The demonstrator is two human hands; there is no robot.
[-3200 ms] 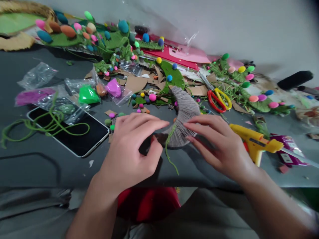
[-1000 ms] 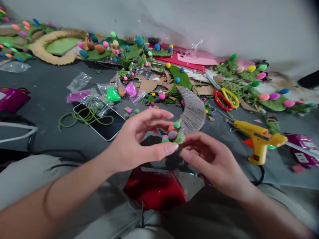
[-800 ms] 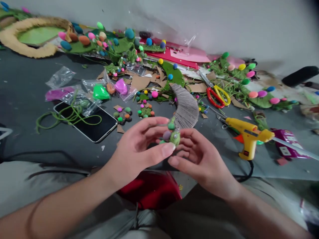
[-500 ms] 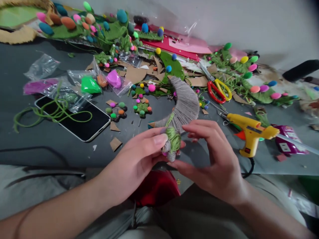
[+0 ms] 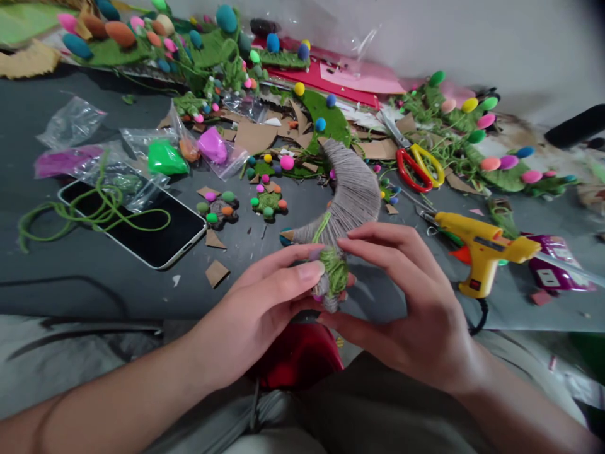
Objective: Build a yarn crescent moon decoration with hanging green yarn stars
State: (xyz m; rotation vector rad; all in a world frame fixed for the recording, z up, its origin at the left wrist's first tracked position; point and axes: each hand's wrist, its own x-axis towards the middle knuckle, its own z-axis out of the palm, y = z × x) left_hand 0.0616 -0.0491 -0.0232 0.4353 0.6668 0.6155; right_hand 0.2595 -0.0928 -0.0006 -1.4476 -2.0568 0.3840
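Observation:
A small lobed yarn-wrapped piece [image 5: 334,272], green in its raised middle and grey around it, is pinched in my left hand [image 5: 278,284]. My left thumb presses its near side, and the other fingers curl behind it. A strand of green yarn [image 5: 322,227] runs up from the piece. My right hand [image 5: 401,302] curves around its right side with fingers apart, thumb below and index finger above. Whether those fingertips touch it I cannot tell. Just beyond lies a grey yarn-wrapped crescent [image 5: 357,189], partly hidden by my hands.
Several finished small pieces with coloured balls, such as a green one [image 5: 268,202], lie left of the crescent. A phone [image 5: 165,236] lies under green yarn and plastic bags. Scissors [image 5: 416,167] and a yellow glue gun [image 5: 477,249] are at right. Cardboard scraps [image 5: 255,135] spread behind.
The piece has tilted slightly in my left hand. My right thumb and index finger have shifted a little around it. The view has moved slightly.

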